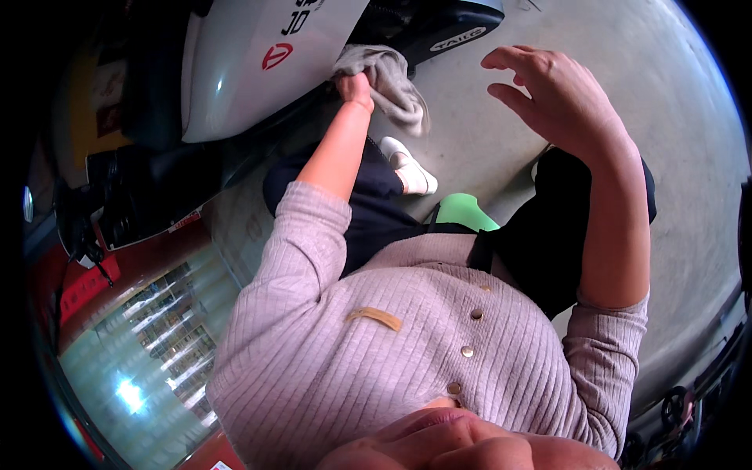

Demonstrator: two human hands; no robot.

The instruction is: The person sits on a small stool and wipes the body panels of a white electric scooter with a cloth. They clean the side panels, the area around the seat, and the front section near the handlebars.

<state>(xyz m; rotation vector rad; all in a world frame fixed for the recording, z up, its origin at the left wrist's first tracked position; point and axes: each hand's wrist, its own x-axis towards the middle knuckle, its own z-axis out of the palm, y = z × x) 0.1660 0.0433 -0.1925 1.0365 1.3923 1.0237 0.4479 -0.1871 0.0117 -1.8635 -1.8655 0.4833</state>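
My left hand (356, 92) is closed round a crumpled grey cloth (392, 82). The cloth lies against the lower edge of a glossy white body panel (258, 70), apparently of a scooter, and its loose end hangs down to the right. A dark rounded part (439, 27) of the same vehicle stands just beyond the cloth. Raised in the air on the right, my right hand (560, 98) has nothing in it; its fingers are loosely bent, with the thumb apart from them.
Between my knees shows a bright green seat (462, 211), with a white shoe (409, 168) near it on the grey floor (674, 117). Lower left are a red plastic basket (90, 286) and a glass surface (117, 376) with reflections. Dark vehicle parts (677, 407) stand at the lower right.
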